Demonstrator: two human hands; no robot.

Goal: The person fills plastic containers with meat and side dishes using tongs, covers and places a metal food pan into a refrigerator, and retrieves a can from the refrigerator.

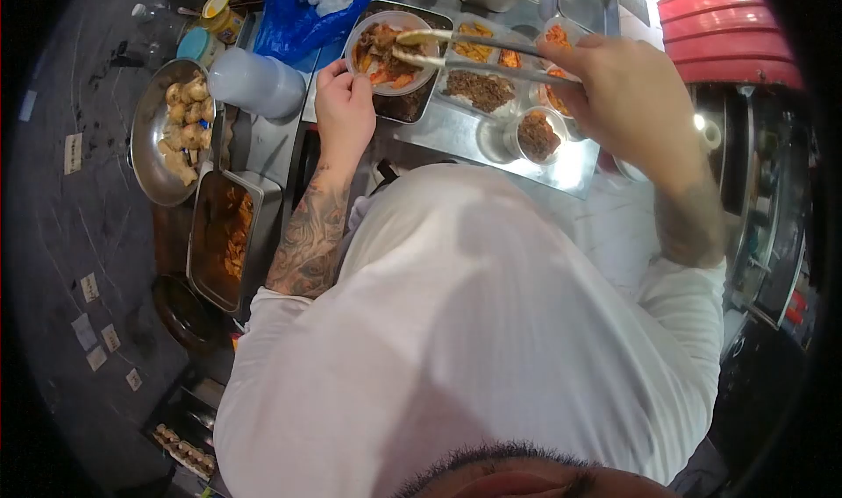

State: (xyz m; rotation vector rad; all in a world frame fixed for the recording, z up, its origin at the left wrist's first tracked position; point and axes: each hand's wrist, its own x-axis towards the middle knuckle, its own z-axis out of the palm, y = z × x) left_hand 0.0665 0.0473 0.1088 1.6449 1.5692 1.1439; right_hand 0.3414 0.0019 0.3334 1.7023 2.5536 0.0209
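Note:
My left hand (pixel 345 103) grips the near left rim of a round clear plastic bowl (pixel 392 16) with its thumb and fingers. Inside the bowl lies browned, reddish food (pixel 381 46). My right hand (pixel 627 95) is closed around a pair of metal tongs (pixel 491 42). The tongs' pale tips reach into the bowl at the food; whether they pinch a piece is hard to make out. Under the bowl is a metal tray (pixel 421 108) with dark contents. To its right sits a clear compartment container (pixel 453 102) with dark minced food and side dishes.
A small round tub (pixel 537 137) of dark food stands near the counter edge. On the left are a metal bowl (pixel 149 160) of pale brown pieces, a whitish plastic container (pixel 257 83) and a deep metal pan (pixel 254 261). A blue plastic bag (pixel 285 16) lies behind.

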